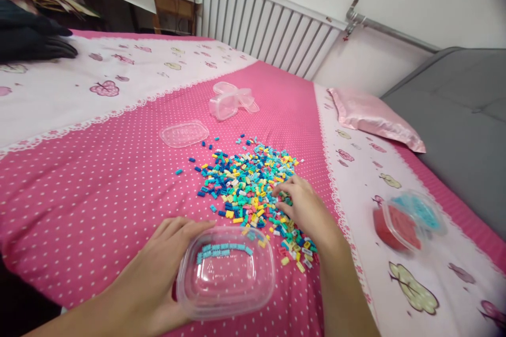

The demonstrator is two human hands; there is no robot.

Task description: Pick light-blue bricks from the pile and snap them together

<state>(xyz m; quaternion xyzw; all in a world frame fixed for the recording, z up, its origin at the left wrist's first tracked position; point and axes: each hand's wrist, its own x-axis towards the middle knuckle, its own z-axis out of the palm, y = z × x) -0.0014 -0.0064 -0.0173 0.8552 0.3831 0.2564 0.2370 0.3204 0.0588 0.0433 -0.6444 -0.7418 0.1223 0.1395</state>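
Observation:
My left hand [166, 258] grips the left rim of a clear plastic container [225, 308], fingers along its upper edge and thumb low at its side. Inside, a short row of light-blue toy bricks [223, 250] lies near the far wall. A loose heap of small building bricks [245, 179] in blue, teal, green, yellow, red and white spreads beyond the container. Over the heap's right side, my right hand [302, 202] reaches down with bent fingers. A gap shows between its thumb and fingertips, with bricks visible there.
A clear lid [184, 134] lies beyond the heap, left of several nested empty containers [229, 102]. To the right, one container holds red pieces [395, 229] and another light-blue ones [419, 210]. A pink pillow [375, 118] rests by the grey headboard [454, 110]; a black glove-like item [33, 37] lies far left.

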